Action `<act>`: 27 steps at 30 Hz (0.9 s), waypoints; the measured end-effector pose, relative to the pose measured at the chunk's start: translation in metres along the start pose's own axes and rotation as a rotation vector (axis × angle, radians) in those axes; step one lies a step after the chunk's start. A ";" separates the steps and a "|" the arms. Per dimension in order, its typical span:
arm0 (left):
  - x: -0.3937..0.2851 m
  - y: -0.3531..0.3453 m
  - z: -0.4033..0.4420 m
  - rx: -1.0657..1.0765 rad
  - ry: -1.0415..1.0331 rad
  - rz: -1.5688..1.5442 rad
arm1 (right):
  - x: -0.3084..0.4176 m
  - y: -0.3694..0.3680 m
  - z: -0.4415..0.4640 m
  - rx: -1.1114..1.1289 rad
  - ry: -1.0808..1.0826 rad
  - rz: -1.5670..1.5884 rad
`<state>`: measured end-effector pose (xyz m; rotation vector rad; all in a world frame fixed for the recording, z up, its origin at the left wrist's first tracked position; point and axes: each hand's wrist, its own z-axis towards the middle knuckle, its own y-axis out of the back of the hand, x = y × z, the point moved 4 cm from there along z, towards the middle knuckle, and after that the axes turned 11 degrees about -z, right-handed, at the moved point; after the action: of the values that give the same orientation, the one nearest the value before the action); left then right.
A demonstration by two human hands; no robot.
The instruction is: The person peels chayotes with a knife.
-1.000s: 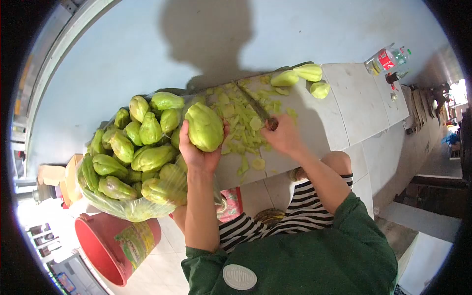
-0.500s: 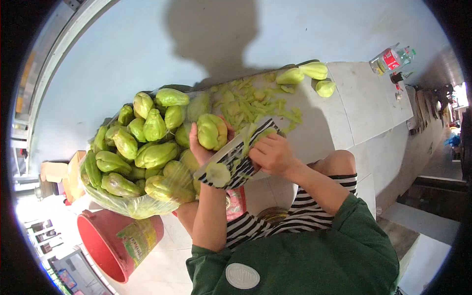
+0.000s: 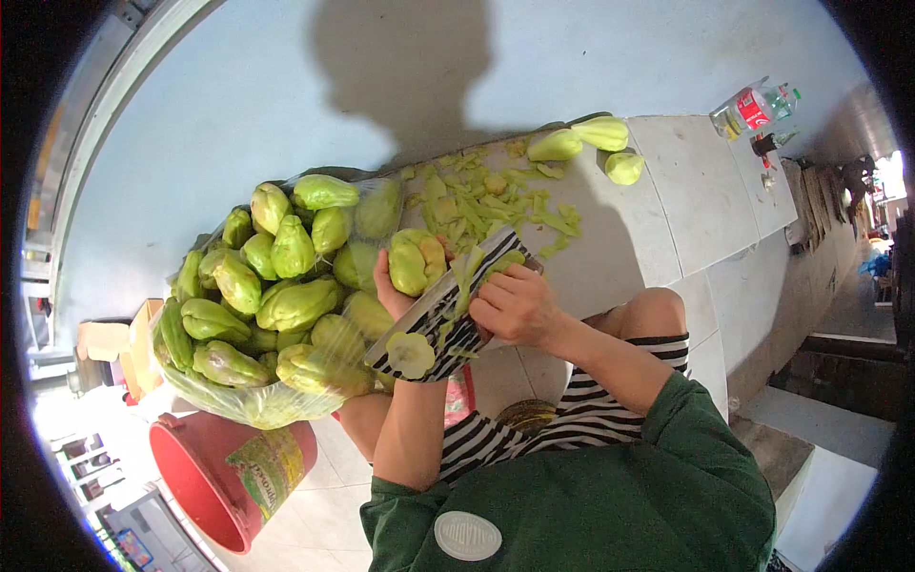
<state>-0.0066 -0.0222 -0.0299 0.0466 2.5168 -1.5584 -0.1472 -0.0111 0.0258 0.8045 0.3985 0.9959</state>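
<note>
My left hand point(image 3: 391, 291) is wrapped round a green chayote point(image 3: 415, 261), partly hidden behind a broad knife point(image 3: 438, 324). The flat blade shows black-and-white stripes, like a reflection of the striped shorts. A pale green round patch shows near its lower end; I cannot tell whether it is a slice or a reflection. My right hand point(image 3: 515, 303) is closed at the upper end of the knife, with the handle hidden by the fingers. A strip of green peel point(image 3: 464, 276) hangs beside the blade. To the left, many chayotes point(image 3: 294, 250) fill a clear plastic bag point(image 3: 286, 405).
Peelings point(image 3: 477, 195) lie scattered on the tiled surface point(image 3: 658, 191) along the wall. Several pale chayotes point(image 3: 556, 146) rest at the back. A plastic bottle point(image 3: 753, 112) lies at the far right. On the left, a red bucket point(image 3: 205, 477) lies tilted below the bag.
Both hands, the chayote and the knife have shifted slightly. The lower end of the blade has moved a little left and down. The whole view has also shifted slightly.
</note>
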 end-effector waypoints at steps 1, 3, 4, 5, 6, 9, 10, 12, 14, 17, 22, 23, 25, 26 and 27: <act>0.000 0.000 0.001 0.001 0.001 0.001 | 0.000 0.000 0.001 -0.001 0.000 0.002; -0.001 0.001 0.001 -0.002 0.000 0.033 | 0.001 0.001 0.000 -0.002 0.001 0.003; -0.001 0.001 0.000 -0.002 0.000 0.034 | 0.001 0.000 -0.002 0.034 0.010 -0.017; 0.000 -0.001 -0.001 0.038 0.007 0.043 | 0.001 -0.002 -0.005 0.069 0.018 -0.036; 0.000 -0.005 -0.002 0.078 0.015 0.054 | -0.003 -0.004 -0.007 0.068 0.016 -0.037; -0.002 -0.012 -0.008 -0.006 -0.064 0.016 | -0.025 -0.009 -0.008 0.114 -0.159 -0.047; -0.004 -0.007 -0.003 0.012 -0.078 0.029 | -0.028 -0.009 -0.007 0.136 -0.167 -0.041; -0.008 -0.011 -0.003 0.036 -0.075 0.038 | -0.030 -0.007 -0.002 0.154 -0.172 -0.039; -0.009 -0.010 -0.005 0.053 0.018 0.030 | -0.019 0.000 0.000 0.084 -0.092 0.028; -0.002 -0.015 -0.011 -0.011 0.022 0.104 | 0.004 0.014 0.010 0.065 0.007 0.045; -0.010 -0.015 -0.009 -0.084 -0.104 0.007 | -0.051 -0.020 -0.019 0.432 -0.338 -0.087; -0.012 -0.019 -0.007 -0.070 -0.102 0.008 | -0.062 -0.020 -0.019 0.349 -0.458 -0.068; -0.017 -0.023 -0.008 0.008 -0.109 0.012 | -0.057 -0.011 -0.010 0.298 -0.399 -0.068; -0.016 -0.012 -0.009 0.012 -0.123 -0.006 | -0.051 -0.006 -0.006 0.258 -0.347 -0.056; -0.021 0.004 0.000 0.003 -0.125 -0.008 | -0.047 -0.003 -0.004 0.265 -0.347 -0.050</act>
<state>0.0142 -0.0191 -0.0299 -0.0588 2.4216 -1.5189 -0.1714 -0.0505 0.0185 1.1799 0.2510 0.7455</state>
